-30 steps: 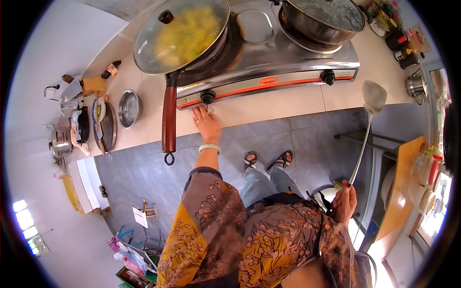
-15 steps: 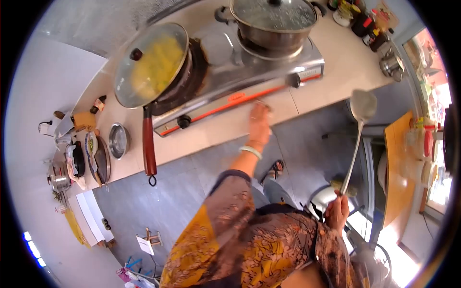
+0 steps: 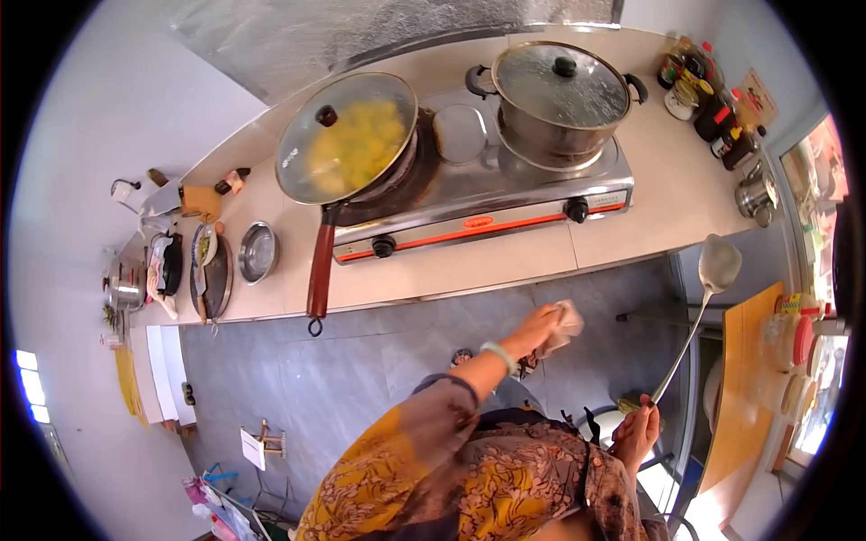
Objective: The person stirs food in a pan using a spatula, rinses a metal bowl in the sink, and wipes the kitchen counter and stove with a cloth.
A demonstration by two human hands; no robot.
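My left hand (image 3: 534, 332), with a pale bracelet at the wrist, is closed on a small pale folded cloth (image 3: 565, 326), held over the floor in front of the counter. Whether it is fabric or paper is hard to tell. In my right hand (image 3: 637, 427) is the handle of a metal spatula (image 3: 720, 265), its blade pointing up and away near the counter's right end. A frying pan (image 3: 323, 270) under a glass lid (image 3: 298, 162), yellow food showing through, sits on the left burner of the gas stove (image 3: 478, 223). On the right burner stands a lidded pot (image 3: 559, 130).
Several sauce bottles (image 3: 717, 122) and a metal jug (image 3: 756, 194) stand at the counter's right end. A metal bowl (image 3: 259, 252), a round board (image 3: 221, 293) and a knife block (image 3: 200, 200) are on the left. A wooden shelf (image 3: 735, 388) juts out at right.
My left hand has come off the counter's front edge, moving right and toward me with the cloth. The spatula remains in my right hand. The whole view has shifted.
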